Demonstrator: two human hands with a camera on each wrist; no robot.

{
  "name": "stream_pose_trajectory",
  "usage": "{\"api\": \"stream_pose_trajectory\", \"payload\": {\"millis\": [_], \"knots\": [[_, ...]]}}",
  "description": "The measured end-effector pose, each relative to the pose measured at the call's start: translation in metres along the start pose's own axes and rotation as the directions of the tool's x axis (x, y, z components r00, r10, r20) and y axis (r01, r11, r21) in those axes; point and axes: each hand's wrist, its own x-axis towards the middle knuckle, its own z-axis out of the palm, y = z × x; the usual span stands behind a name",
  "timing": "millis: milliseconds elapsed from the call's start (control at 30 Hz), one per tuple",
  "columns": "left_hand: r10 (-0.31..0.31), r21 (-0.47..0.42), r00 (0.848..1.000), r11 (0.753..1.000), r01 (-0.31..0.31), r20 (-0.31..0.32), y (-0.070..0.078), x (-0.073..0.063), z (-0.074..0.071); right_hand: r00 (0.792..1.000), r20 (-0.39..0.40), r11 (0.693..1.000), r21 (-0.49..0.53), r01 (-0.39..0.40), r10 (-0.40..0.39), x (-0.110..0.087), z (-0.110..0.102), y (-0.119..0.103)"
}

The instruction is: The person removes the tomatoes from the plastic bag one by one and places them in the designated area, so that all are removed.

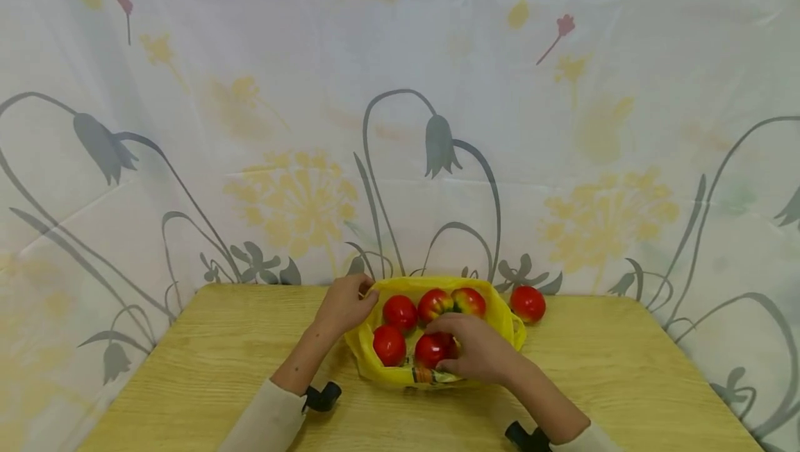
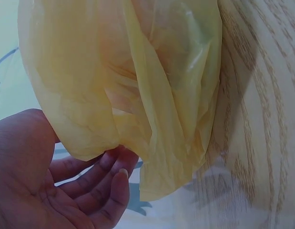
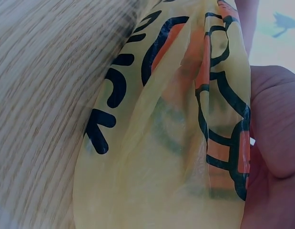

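A yellow plastic bag (image 1: 365, 362) lies with its mouth spread wide, several shiny red apples inside. My left hand (image 1: 346, 305) holds the bag's left rim; in the left wrist view its curled fingers (image 2: 106, 191) are at the bag's edge, with the thumb partly behind the plastic. Reaching in over the near right rim, my right hand (image 1: 478, 351) grips a red apple (image 1: 432, 350), fingers over its top and thumb at its near side. Beside it sits another red apple (image 1: 389, 346). The right wrist view shows the bag's printed side (image 3: 157, 143) hiding most of that hand.
One red apple (image 1: 528, 304) stands outside the bag, close to its right handle. Farther back within the bag are two red-and-yellow apples (image 1: 435, 305) and a plain red one (image 1: 400, 312). The wooden table (image 1: 250, 334) meets a flowered curtain (image 1: 412, 209) behind.
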Motion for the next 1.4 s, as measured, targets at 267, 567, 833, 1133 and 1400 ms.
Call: {"api": "stream_pose_trajectory", "payload": {"millis": [267,567,833,1133,1400], "knots": [[-0.009,0.006,1.000,1.000,0.009,0.000,-0.002,-0.004,-0.001,1.000,-0.004,0.999,0.028,-0.015,0.016,0.000,0.005,0.000],[0.014,-0.002,1.000,1.000,-0.014,0.000,0.000,-0.004,-0.001,0.999,-0.046,1.000,0.026,0.001,0.001,-0.003,-0.005,0.003],[-0.014,0.011,1.000,1.000,0.013,0.012,0.000,-0.003,0.000,0.994,-0.110,1.000,-0.006,0.003,-0.003,-0.007,-0.019,0.005],[-0.018,0.014,1.000,1.000,0.018,0.017,-0.002,-0.004,0.000,0.985,-0.175,1.000,0.011,0.010,-0.008,-0.013,-0.032,0.005],[0.010,0.012,1.000,1.000,-0.010,0.008,-0.001,-0.002,0.000,0.980,-0.200,1.000,0.012,-0.013,0.015,-0.014,-0.043,0.007]]}}
